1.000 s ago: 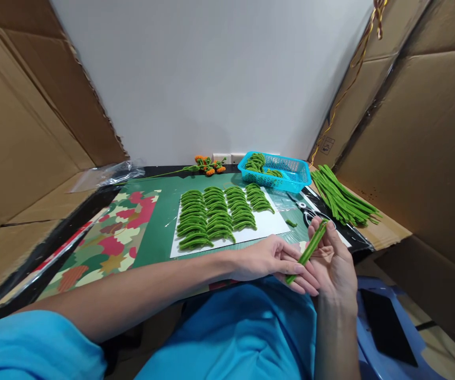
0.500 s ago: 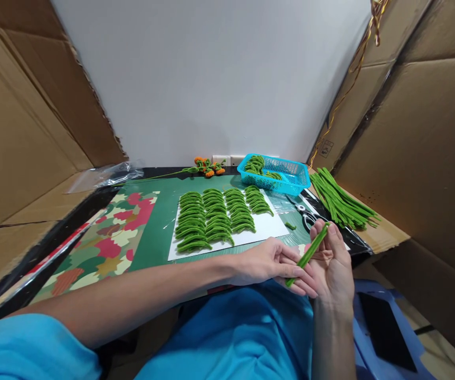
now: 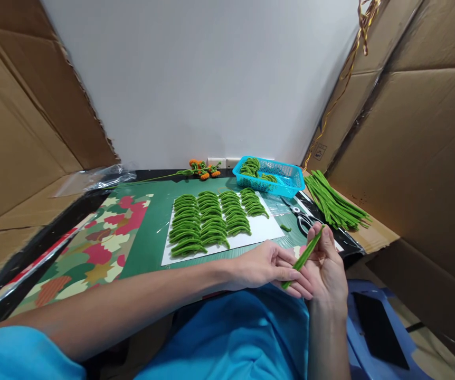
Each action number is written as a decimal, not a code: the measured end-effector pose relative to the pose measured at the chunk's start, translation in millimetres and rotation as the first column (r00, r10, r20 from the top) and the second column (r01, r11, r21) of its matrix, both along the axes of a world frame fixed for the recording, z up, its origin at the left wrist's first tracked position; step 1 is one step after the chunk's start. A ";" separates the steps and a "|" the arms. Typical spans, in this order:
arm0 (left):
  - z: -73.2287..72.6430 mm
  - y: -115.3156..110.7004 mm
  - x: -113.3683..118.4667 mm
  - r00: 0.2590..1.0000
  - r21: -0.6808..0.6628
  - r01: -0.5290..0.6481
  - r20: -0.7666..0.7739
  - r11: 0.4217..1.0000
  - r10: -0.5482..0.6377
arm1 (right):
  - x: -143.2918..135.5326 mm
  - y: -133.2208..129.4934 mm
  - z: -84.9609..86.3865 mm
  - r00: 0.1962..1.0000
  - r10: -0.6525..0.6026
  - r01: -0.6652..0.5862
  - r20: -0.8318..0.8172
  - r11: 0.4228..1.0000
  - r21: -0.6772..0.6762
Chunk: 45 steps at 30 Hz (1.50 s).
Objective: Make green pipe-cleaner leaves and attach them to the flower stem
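Observation:
A short, folded length of green pipe cleaner (image 3: 305, 254) slants between my hands in front of my lap. My left hand (image 3: 265, 268) pinches its lower end between thumb and fingers. At its upper tip, the thumb and fingertips of my right hand (image 3: 330, 272) close on it, palm turned up. Left of the hands, curved green pipe-cleaner pieces (image 3: 186, 224) lie in several columns on a white sheet (image 3: 261, 235). Beyond my right hand are black-handled scissors (image 3: 302, 216), partly hidden by it, and a small green scrap (image 3: 285, 228).
A blue plastic basket (image 3: 293, 184) with more curved green pieces stands at the back. Straight green pipe cleaners (image 3: 334, 203) lie in a pile at the right. Orange flowers (image 3: 204, 170) on a green stem lie against the wall. Cardboard walls (image 3: 417, 137) flank the table.
The whole view has shifted slightly, so the table's things appear a little further left. Both hands keep their hold on the pipe cleaner, which looks slightly narrower from this angle.

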<state>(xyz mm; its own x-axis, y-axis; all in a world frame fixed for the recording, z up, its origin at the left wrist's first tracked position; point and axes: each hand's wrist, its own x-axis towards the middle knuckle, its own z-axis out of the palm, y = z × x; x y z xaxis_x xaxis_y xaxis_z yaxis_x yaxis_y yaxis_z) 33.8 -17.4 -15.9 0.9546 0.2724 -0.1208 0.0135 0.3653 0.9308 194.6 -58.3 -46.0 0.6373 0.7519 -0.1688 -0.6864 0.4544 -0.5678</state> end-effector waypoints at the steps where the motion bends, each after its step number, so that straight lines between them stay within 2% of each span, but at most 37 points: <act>1: 0.0 -0.1 0.0 1.000 0.002 -0.003 0.000 1.000 0.003 | 0.8 0.0 -1.4 1.000 0.011 -0.011 -0.006 1.000 0.001; 8: 1.5 -1.0 -2.8 1.000 0.020 0.001 0.008 1.000 -0.001 | 0.9 -0.2 -6.0 0.991 0.106 -0.110 0.078 0.992 0.059; 13: 4.9 0.4 -3.3 1.000 0.039 0.006 0.012 0.999 -0.006 | -4.0 1.4 6.7 0.986 0.128 -0.124 -0.105 0.991 0.044; 16: 7.8 2.3 -2.2 0.999 0.051 0.017 0.026 0.999 -0.018 | -7.9 3.3 14.4 0.980 0.147 -0.144 -0.135 0.989 0.032; 20: 10.2 3.4 1.3 0.999 0.060 -0.047 -0.003 0.997 0.048 | -17.6 4.8 17.1 0.976 0.214 -0.212 -0.040 0.976 0.057; 23: 9.4 3.0 4.0 0.994 0.052 -0.108 -0.019 0.993 0.109 | -21.0 3.5 16.8 0.948 0.283 -0.295 0.145 0.953 0.072; 26: 9.5 4.0 4.4 0.986 0.058 -0.161 -0.042 0.985 0.163 | -10.1 2.3 17.8 0.853 0.229 -0.254 0.469 0.967 -0.010; 28: 12.4 6.8 3.4 0.978 0.087 -0.195 -0.052 0.977 0.200 | 4.5 2.4 18.6 0.723 0.113 -0.097 0.682 0.993 -0.062; 30: 18.1 11.5 1.9 0.971 0.110 -0.229 -0.039 0.967 0.235 | 19.5 2.8 18.9 0.608 0.061 0.048 0.792 0.992 -0.113; 33: 30.1 19.3 -0.4 0.964 0.148 -0.258 -0.021 0.955 0.264 | 31.4 1.7 19.1 0.530 0.066 0.101 0.846 0.985 -0.140; 35: 37.4 22.3 -1.9 0.964 0.205 -0.244 -0.052 0.948 0.260 | 29.7 -1.1 20.5 0.543 0.056 0.078 0.838 0.990 -0.117; 37: 41.8 22.2 -3.2 0.962 0.277 -0.226 -0.088 0.934 0.259 | 23.3 -4.6 22.8 0.584 0.087 0.005 0.807 0.994 -0.111; 41: 40.8 16.8 -4.3 0.957 0.421 -0.207 -0.101 0.883 0.272 | 9.2 -9.6 25.8 0.611 0.206 -0.172 0.765 0.977 -0.126; 45: 39.6 14.5 -4.1 0.956 0.509 -0.194 -0.091 0.838 0.277 | 1.7 -10.8 23.1 0.656 0.141 -0.113 0.741 0.990 -0.088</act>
